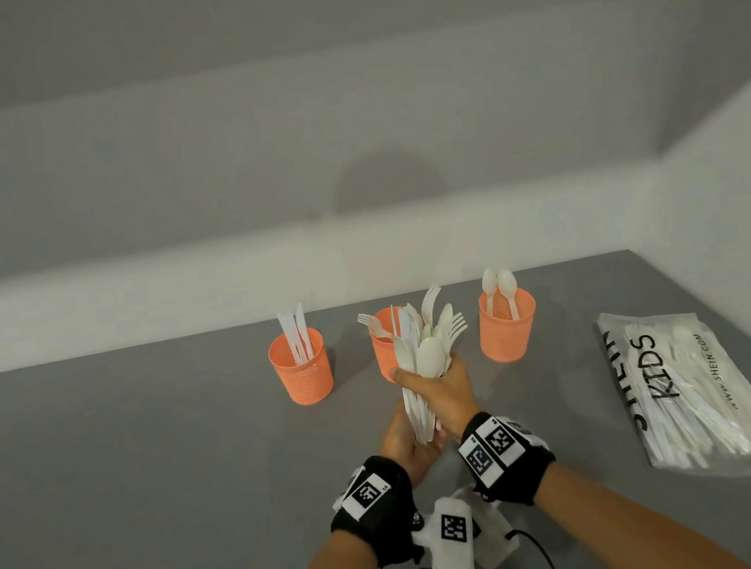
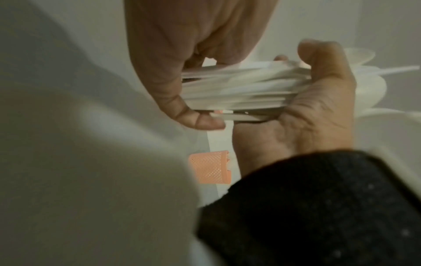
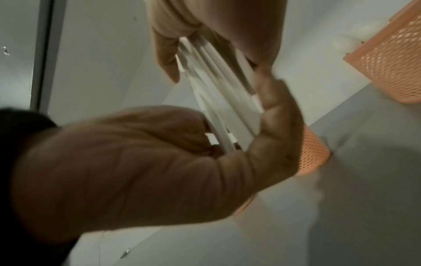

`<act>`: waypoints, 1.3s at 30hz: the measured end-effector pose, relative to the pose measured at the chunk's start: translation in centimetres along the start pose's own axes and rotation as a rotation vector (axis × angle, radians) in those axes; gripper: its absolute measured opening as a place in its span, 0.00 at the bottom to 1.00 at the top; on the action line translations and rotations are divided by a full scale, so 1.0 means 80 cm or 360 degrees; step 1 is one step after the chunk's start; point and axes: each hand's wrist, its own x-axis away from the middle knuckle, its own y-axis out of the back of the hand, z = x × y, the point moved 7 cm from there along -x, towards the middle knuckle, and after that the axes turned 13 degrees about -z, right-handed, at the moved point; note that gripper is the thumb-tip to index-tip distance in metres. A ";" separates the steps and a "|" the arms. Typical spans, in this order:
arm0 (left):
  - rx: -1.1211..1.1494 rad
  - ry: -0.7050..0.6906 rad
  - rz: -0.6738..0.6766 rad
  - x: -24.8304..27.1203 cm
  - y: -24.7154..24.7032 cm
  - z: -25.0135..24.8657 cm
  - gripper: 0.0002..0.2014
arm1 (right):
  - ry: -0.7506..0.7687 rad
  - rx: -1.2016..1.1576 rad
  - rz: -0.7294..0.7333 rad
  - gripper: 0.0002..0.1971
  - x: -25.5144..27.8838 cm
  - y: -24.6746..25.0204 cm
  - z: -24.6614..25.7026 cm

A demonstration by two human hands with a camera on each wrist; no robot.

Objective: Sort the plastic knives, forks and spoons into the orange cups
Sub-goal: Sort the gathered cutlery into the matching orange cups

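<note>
Both hands are up over the grey table (image 1: 124,460), sharing one thick bundle of white plastic cutlery (image 1: 421,354). The right hand (image 1: 445,394) is wrapped round the middle of the bundle, fingers (image 2: 323,59) curled over the handles and thumb across the front, so spoon bowls and fork tines fan out above it. The left hand (image 1: 407,447) sits lower, cupped round the bottom ends of the handles; from the right wrist view its fingers (image 3: 280,115) and thumb bracket the handle ends, loosely curled about them.

Three orange mesh cups stand in a row on the table beyond the hands. The left cup (image 1: 301,370) holds a few knives (image 1: 295,333) standing upright. The middle cup (image 1: 385,354) is partly hidden behind the bundle, with a fork (image 1: 372,325) leaning out of its left side. The right cup (image 1: 508,329) has two spoons (image 1: 501,289) standing bowl-up.

Off to the right, well apart from the cups, a clear plastic bag (image 1: 693,390) printed with black lettering lies flat on the table with more white cutlery inside. Black wrist straps with square printed markers sit on both wrists.
</note>
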 end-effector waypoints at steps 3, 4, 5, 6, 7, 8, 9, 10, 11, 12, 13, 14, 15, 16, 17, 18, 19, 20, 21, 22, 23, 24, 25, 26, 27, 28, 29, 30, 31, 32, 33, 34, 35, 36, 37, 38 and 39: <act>-0.0257 -0.0103 -0.0149 -0.009 0.010 -0.009 0.20 | -0.0029 0.0088 0.0128 0.21 -0.001 -0.004 -0.004; -0.0306 -0.0126 -0.0155 -0.006 0.010 -0.012 0.22 | -0.0052 0.0128 0.0176 0.19 -0.002 -0.006 -0.006; -0.0339 -0.0135 -0.0146 -0.004 0.009 -0.015 0.23 | -0.0087 0.0172 0.0234 0.17 -0.003 -0.008 -0.007; -0.0361 -0.0142 -0.0131 -0.001 0.009 -0.016 0.24 | -0.0137 0.0200 0.0306 0.17 -0.003 -0.010 -0.010; -0.0383 -0.0142 -0.0111 0.002 0.009 -0.018 0.24 | -0.0197 0.0202 0.0393 0.19 -0.003 -0.012 -0.013; -0.0399 -0.0127 -0.0097 0.005 0.010 -0.019 0.25 | -0.0282 0.0178 0.0471 0.23 -0.003 -0.014 -0.017; -0.0431 -0.0096 -0.0090 0.007 0.013 -0.019 0.25 | -0.0384 0.0136 0.0517 0.24 -0.001 -0.016 -0.021; -0.0461 -0.0061 -0.0083 0.006 0.016 -0.019 0.25 | -0.0469 0.0096 0.0527 0.22 0.001 -0.017 -0.023; -0.0489 -0.0030 -0.0080 0.004 0.020 -0.018 0.24 | -0.0513 0.0081 0.0509 0.19 0.002 -0.017 -0.025; -0.0498 -0.0005 -0.0065 0.005 0.021 -0.017 0.25 | -0.0512 0.0101 0.0463 0.15 0.002 -0.016 -0.026; -0.0483 0.0011 -0.0051 0.005 0.023 -0.017 0.26 | -0.0472 0.0136 0.0393 0.12 0.001 -0.016 -0.027; -0.0439 0.0020 -0.0015 0.008 0.023 -0.018 0.27 | -0.0412 0.0155 0.0312 0.09 -0.002 -0.014 -0.026; -0.0377 0.0020 0.0028 0.011 0.023 -0.021 0.26 | -0.0369 0.0148 0.0230 0.07 -0.005 -0.012 -0.026; -0.0313 0.0022 0.0102 0.016 0.021 -0.023 0.23 | -0.0364 0.0125 0.0164 0.07 -0.007 -0.010 -0.026; -0.0295 0.0011 0.0168 0.019 0.021 -0.027 0.22 | -0.0382 0.0106 0.0119 0.06 -0.008 -0.008 -0.026; -0.0327 -0.0001 0.0228 0.024 0.020 -0.030 0.22 | -0.0395 0.0097 0.0100 0.06 -0.009 -0.006 -0.025; -0.0437 -0.0036 0.0256 0.025 0.022 -0.032 0.20 | -0.0399 0.0100 0.0100 0.06 -0.008 -0.005 -0.026; -0.0569 -0.0075 0.0272 0.027 0.021 -0.034 0.16 | -0.0394 0.0109 0.0123 0.07 -0.007 -0.006 -0.027; -0.0717 -0.0132 0.0274 0.027 0.021 -0.034 0.12 | -0.0387 0.0114 0.0163 0.07 -0.004 -0.008 -0.028; -0.0827 -0.0197 0.0258 0.029 0.019 -0.036 0.11 | -0.0382 0.0114 0.0211 0.07 0.000 -0.011 -0.029; -0.0897 -0.0256 0.0239 0.027 0.020 -0.038 0.13 | -0.0369 0.0108 0.0266 0.06 0.004 -0.015 -0.029; -0.0927 -0.0302 0.0218 0.028 0.020 -0.040 0.14 | -0.0358 0.0098 0.0323 0.04 0.007 -0.018 -0.030; -0.0934 -0.0348 0.0211 0.027 0.021 -0.042 0.13 | -0.0356 0.0091 0.0378 0.02 0.008 -0.020 -0.029; -0.0934 -0.0379 0.0211 0.029 0.020 -0.044 0.11 | -0.0372 0.0088 0.0441 0.03 0.011 -0.022 -0.028; -0.0943 -0.0399 0.0219 0.029 0.021 -0.044 0.07 | -0.0405 0.0085 0.0510 0.05 0.013 -0.024 -0.029; -0.0946 -0.0411 0.0220 0.031 0.020 -0.043 0.04 | -0.0449 0.0067 0.0584 0.08 0.016 -0.026 -0.031; -0.0941 -0.0425 0.0218 0.031 0.019 -0.043 0.03 | -0.0511 0.0037 0.0650 0.12 0.019 -0.028 -0.034; -0.0935 -0.0438 0.0209 0.033 0.016 -0.042 0.03 | -0.0588 0.0017 0.0702 0.16 0.021 -0.030 -0.039; -0.0933 -0.0463 0.0196 0.033 0.015 -0.042 0.02 | -0.0654 0.0021 0.0744 0.17 0.023 -0.030 -0.044; -0.0932 -0.0494 0.0185 0.034 0.014 -0.042 0.02 | -0.0697 0.0049 0.0772 0.17 0.024 -0.030 -0.049; -0.0951 -0.0532 0.0186 0.035 0.014 -0.042 0.02 | -0.0719 0.0097 0.0789 0.17 0.024 -0.029 -0.054; -0.0986 -0.0543 0.0200 0.036 0.015 -0.041 0.03 | -0.0728 0.0152 0.0794 0.16 0.024 -0.027 -0.057; -0.1050 -0.0547 0.0221 0.036 0.017 -0.040 0.04 | -0.0732 0.0200 0.0779 0.13 0.024 -0.025 -0.060; -0.1135 -0.0550 0.0247 0.038 0.019 -0.040 0.04 | -0.0731 0.0228 0.0759 0.11 0.024 -0.024 -0.063; -0.1229 -0.0551 0.0275 0.039 0.022 -0.041 0.05 | -0.0725 0.0244 0.0731 0.09 0.023 -0.022 -0.065; -0.1322 -0.0533 0.0296 0.038 0.026 -0.042 0.07 | -0.0721 0.0252 0.0678 0.09 0.020 -0.020 -0.067; -0.1412 -0.0506 0.0316 0.036 0.031 -0.044 0.09 | -0.0721 0.0246 0.0610 0.09 0.017 -0.018 -0.069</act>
